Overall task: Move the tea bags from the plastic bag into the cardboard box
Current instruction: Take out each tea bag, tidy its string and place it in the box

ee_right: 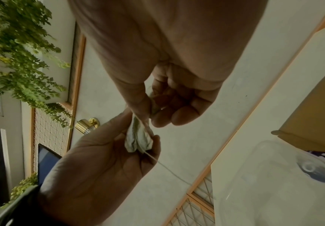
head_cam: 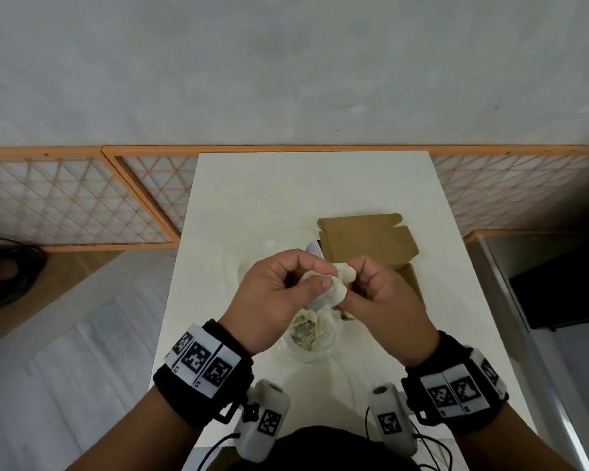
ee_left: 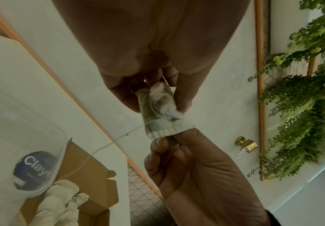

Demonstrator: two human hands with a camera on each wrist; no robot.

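Note:
Both hands hold one pale tea bag [head_cam: 341, 284] in the air over the white table [head_cam: 245, 205]. My left hand [head_cam: 320, 275] pinches its upper part [ee_left: 160, 107] between thumb and finger. My right hand [head_cam: 352, 280] pinches its crimped edge [ee_left: 164, 132]. A thin string [ee_left: 107, 145] trails from the bag toward the table. Below the hands lies the clear plastic bag [head_cam: 312, 338] with several tea bags in it. The open brown cardboard box [head_cam: 368, 239] stands just behind and to the right. More crumpled tea bags [ee_left: 61, 197] lie at the box's near edge.
A blue round label [ee_left: 32, 168] shows through the plastic bag. Orange-framed lattice panels [head_cam: 82, 205] stand behind the table, and a dark cabinet [head_cam: 565, 290] on the right. The right wrist view shows green foliage [ee_right: 22, 53] and a brass knob [ee_right: 87, 124] on the wall.

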